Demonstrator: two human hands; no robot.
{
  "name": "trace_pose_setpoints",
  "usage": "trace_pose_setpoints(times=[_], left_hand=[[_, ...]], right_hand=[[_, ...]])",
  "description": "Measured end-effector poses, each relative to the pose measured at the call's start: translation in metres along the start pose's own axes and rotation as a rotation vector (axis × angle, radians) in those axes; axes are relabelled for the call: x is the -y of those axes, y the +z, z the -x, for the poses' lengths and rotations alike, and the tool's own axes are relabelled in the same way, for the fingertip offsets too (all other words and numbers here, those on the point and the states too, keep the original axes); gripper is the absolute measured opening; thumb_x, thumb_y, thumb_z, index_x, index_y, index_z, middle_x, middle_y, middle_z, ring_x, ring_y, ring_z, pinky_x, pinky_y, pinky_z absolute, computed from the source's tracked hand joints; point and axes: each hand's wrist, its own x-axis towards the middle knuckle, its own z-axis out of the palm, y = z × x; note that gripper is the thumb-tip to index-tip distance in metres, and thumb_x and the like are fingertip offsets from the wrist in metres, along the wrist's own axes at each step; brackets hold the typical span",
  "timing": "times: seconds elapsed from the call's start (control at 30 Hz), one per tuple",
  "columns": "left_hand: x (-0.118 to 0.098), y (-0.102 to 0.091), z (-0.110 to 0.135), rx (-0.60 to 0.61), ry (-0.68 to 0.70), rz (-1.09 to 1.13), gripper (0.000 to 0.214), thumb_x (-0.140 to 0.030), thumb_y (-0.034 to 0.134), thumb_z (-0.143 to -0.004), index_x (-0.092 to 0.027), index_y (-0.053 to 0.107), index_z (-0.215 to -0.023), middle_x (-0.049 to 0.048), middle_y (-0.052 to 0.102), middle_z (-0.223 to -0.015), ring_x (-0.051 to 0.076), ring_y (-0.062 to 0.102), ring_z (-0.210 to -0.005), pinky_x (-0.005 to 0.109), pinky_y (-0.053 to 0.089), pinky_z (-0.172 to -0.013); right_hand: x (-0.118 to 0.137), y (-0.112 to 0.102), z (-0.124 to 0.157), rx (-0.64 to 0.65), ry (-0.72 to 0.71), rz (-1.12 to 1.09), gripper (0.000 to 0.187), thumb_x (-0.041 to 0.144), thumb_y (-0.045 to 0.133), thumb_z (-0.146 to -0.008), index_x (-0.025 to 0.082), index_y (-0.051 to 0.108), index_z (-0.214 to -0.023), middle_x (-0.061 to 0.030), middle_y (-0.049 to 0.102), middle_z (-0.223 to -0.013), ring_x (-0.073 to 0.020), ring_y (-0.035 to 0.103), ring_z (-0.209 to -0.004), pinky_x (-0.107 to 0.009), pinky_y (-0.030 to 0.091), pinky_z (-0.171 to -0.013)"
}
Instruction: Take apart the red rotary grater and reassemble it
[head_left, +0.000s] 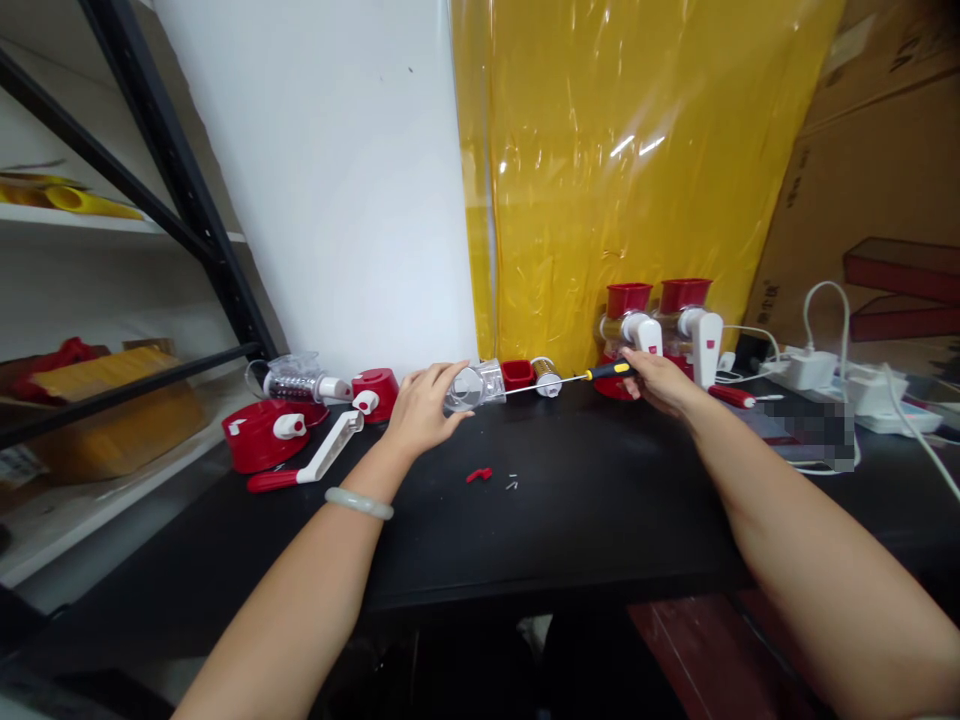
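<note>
My left hand (424,408) grips a clear plastic housing (475,385) with a red funnel part (517,374), held just above the black table (585,520). A pale bangle sits on that wrist. My right hand (658,380) is closed on the black-and-yellow handle of a screwdriver (609,371). Its thin shaft points left, and the tip meets the clear housing beside the red part. A small brass-coloured drum (547,376) stands just behind the shaft.
Red and white grinder parts and a crank handle (322,462) lie at the left. Two assembled red grinders (664,325) stand by the yellow sheet. A small red piece (478,474) and screws (512,484) lie mid-table. White chargers and cables (814,367) are at right; shelving stands left.
</note>
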Motion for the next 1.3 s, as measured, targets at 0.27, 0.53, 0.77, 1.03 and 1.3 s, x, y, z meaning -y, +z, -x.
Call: trace_pose_setpoints(times=[0.27, 0.53, 0.77, 1.03, 1.3], left_hand=[[-0.002, 0.003, 0.001, -0.024, -0.013, -0.010, 0.070, -0.033, 0.072, -0.075, -0.026, 0.042, -0.138, 0.0080, 0.056, -0.128, 0.027, 0.052, -0.118, 0.042, 0.035, -0.101], [-0.005, 0.003, 0.000, -0.030, -0.037, -0.008, 0.070, -0.029, 0.072, -0.074, -0.027, 0.041, -0.138, 0.0078, 0.056, -0.128, 0.028, 0.052, -0.119, 0.044, 0.033, -0.103], [-0.004, 0.004, -0.001, -0.034, -0.066, -0.017, 0.069, -0.027, 0.072, -0.074, -0.028, 0.042, -0.137, 0.0084, 0.055, -0.128, 0.029, 0.051, -0.119, 0.045, 0.031, -0.105], [-0.003, 0.005, -0.001, -0.050, -0.069, -0.027, 0.068, -0.028, 0.073, -0.074, -0.027, 0.043, -0.135, 0.0087, 0.055, -0.125, 0.029, 0.051, -0.117, 0.045, 0.033, -0.102], [0.016, 0.019, 0.001, -0.209, -0.317, 0.238, 0.074, -0.036, 0.079, -0.066, -0.023, 0.040, -0.128, 0.0113, 0.052, -0.124, 0.028, 0.055, -0.115, 0.042, 0.046, -0.093]], right_hand=[[-0.006, -0.002, -0.004, -0.033, 0.030, 0.017, 0.047, 0.064, 0.063, -0.076, 0.020, 0.049, -0.065, 0.0039, 0.048, -0.041, -0.0079, 0.041, -0.036, -0.023, 0.030, -0.041], [-0.007, 0.002, -0.004, -0.063, 0.012, 0.025, 0.048, 0.063, 0.062, -0.077, 0.020, 0.048, -0.061, 0.0032, 0.048, -0.040, -0.0076, 0.040, -0.035, -0.022, 0.031, -0.039], [-0.012, 0.005, -0.007, -0.141, -0.028, 0.057, 0.048, 0.065, 0.061, -0.076, 0.021, 0.046, -0.064, 0.0037, 0.047, -0.040, -0.0084, 0.040, -0.034, -0.023, 0.033, -0.038], [-0.012, 0.005, -0.009, -0.242, -0.092, -0.011, 0.040, 0.057, 0.062, -0.079, 0.021, 0.048, -0.068, 0.0038, 0.048, -0.041, -0.0100, 0.042, -0.036, -0.023, 0.035, -0.037], [-0.010, -0.004, -0.016, -0.459, -0.092, -0.117, 0.027, 0.046, 0.058, -0.082, 0.024, 0.046, -0.072, 0.0054, 0.045, -0.043, -0.0114, 0.045, -0.036, -0.023, 0.037, -0.035]])
